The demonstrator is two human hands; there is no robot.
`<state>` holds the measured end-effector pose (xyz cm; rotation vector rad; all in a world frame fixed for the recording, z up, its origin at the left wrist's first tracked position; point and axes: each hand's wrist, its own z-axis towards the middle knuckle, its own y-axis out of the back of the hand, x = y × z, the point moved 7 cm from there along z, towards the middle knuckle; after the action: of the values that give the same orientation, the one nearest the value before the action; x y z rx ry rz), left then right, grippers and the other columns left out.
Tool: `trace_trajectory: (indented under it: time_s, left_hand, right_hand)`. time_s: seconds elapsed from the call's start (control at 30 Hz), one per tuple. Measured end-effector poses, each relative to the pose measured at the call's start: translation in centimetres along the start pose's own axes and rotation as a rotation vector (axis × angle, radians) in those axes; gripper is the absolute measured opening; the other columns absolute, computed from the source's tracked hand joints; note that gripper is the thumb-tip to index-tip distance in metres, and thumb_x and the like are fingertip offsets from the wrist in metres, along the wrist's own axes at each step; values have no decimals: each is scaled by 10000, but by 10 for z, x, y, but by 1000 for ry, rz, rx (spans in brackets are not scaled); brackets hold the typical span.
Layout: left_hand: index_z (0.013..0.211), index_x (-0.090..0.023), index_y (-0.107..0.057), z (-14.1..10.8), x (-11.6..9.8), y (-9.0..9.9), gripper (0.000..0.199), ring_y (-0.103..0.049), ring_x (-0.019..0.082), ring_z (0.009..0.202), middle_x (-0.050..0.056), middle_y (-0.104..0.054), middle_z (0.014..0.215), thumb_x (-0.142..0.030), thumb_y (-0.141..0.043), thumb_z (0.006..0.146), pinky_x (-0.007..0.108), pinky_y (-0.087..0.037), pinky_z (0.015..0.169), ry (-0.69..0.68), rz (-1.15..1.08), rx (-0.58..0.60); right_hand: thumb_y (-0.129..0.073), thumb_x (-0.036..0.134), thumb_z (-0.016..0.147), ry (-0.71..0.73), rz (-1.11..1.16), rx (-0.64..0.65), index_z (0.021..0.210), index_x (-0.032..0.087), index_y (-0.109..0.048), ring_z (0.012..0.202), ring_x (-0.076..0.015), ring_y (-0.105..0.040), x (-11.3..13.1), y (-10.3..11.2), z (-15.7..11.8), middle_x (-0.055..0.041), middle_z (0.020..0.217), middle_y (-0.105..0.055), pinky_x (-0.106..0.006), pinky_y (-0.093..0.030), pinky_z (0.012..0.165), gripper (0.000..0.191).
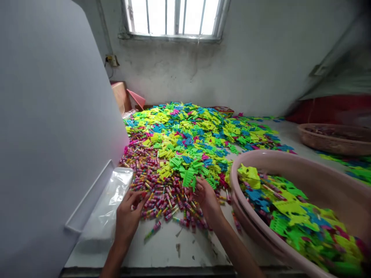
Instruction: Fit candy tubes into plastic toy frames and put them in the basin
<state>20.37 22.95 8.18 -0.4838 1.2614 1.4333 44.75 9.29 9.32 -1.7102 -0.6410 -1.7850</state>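
Many small striped tubes (158,202) lie at left hand (128,220) and right hand (206,199); fingers (138,197) spread, no pinch seen. Tubes look light, stiff, slippery; hold mid-barrel.

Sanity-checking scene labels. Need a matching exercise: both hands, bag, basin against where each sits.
Things
1. Left hand
2. Right hand
3. Clear plastic bag
4. Pink plastic basin

Places
A. Right side of the view, filled with bright plastic pieces
B. Where the tubes meet green comb-shaped pieces
C. Lying on the table beside the pale panel
D. Over small striped tubes, next to the bag

Pairs: 1-D, 2-B, 3-C, 4-A
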Motion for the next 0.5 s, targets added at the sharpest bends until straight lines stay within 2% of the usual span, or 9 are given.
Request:
trace_trajectory:
  time_s: [0.07, 0.1, 0.2, 0.27, 0.37, 0.43, 0.5]
  left_hand:
    - [869, -209, -617, -6, -6, 8, 290, -591, 145, 643, -8, -604, 739, -488, -670, 809, 249, -510, 592, 132, -148, -67]
    - [837, -205, -573, -10, -10, 9, 307, -589, 135, 619, -24, -594, 702, -483, -696, 789, 234, -498, 573, 181, -253, -63]
    - [803, -205, -493, -26, -29, 7, 351, -582, 114, 586, -47, -587, 654, -435, -753, 751, 215, -490, 569, 253, -487, 20]
    - [933, -210, -519, -37, -40, 4, 293, -592, 116, 598, -33, -628, 686, -417, -693, 820, 234, -508, 608, 280, -565, 119]
    - [1081, -206, -570, -53, -50, 3, 267, -630, 140, 711, 18, -673, 816, -401, -595, 900, 259, -522, 673, 287, -554, 211]
    - [1024, -198, -633, -59, -52, 8, 234, -635, 162, 832, 44, -664, 923, -390, -612, 891, 252, -515, 696, 258, -453, 187]
    - [966, -192, -660, -62, -50, 15, 217, -617, 163, 855, 43, -644, 926, -384, -647, 866, 241, -501, 692, 239, -352, 128]
  right_hand:
    - [-696, 480, 778, -209, 288, 83, 951, 233, -551, 557, -165, -621, -6, -21, -20, 0, 806, -644, -267, -484, 471, 334]
    - [-770, 440, 722, -280, 376, 112, 945, 232, -566, 550, -155, -617, -7, -31, -29, 10, 794, -639, -254, -476, 467, 367]
    - [-838, 374, 676, -338, 385, 232, 892, 202, -630, 574, -151, -626, -5, -53, -52, 12, 726, -632, -241, -488, 494, 346]
    - [-809, 385, 721, -337, 335, 334, 871, 181, -667, 630, -168, -642, -5, -65, -63, -18, 741, -656, -251, -510, 521, 290]
    - [-757, 406, 784, -306, 248, 419, 843, 168, -686, 638, -166, -632, -6, -75, -73, -42, 757, -668, -253, -518, 523, 255]
    - [-730, 429, 807, -307, 210, 467, 858, 171, -680, 549, -150, -601, -8, -79, -78, -24, 684, -645, -251, -500, 480, 268]
    - [-725, 440, 810, -336, 212, 509, 928, 183, -671, 480, -140, -573, -10, -83, -82, -5, 630, -623, -249, -482, 446, 288]
